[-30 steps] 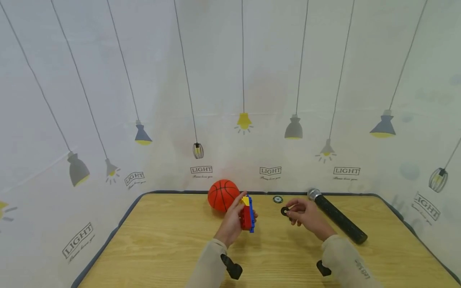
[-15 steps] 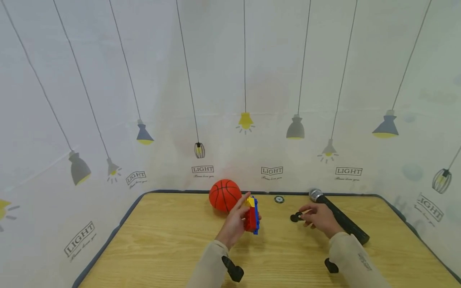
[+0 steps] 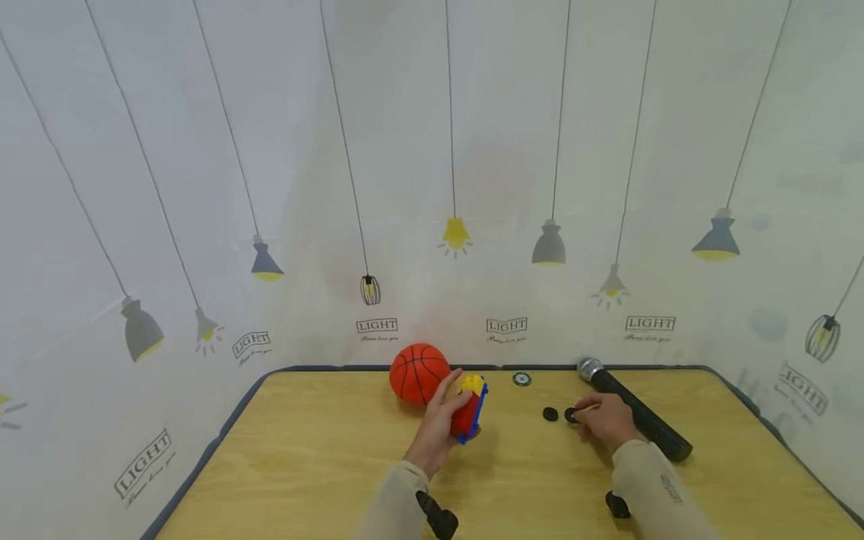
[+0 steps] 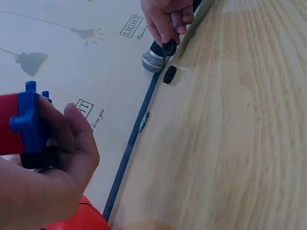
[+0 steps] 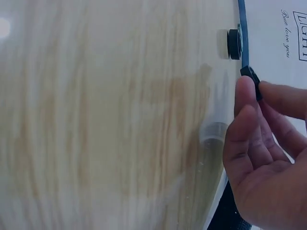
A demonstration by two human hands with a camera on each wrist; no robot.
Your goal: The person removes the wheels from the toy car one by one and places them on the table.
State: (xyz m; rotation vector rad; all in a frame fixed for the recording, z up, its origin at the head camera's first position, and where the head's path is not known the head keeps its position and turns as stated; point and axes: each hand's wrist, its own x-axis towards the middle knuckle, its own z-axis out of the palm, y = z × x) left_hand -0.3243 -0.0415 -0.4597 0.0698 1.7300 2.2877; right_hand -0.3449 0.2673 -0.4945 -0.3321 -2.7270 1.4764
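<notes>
While the left hand grips a brick toy, right hand pinching a black ring, second ring now apart

Soft, muted light in the head view, lamp-printed backdrop bluish at left, greenish at right, faint shadow below the basketball, hazy right wrist view, white glare on wood-grain tabletop

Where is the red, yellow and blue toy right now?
In the head view, the toy is in the left hand, low, slightly right of centre, with the basketball to its left.
</notes>
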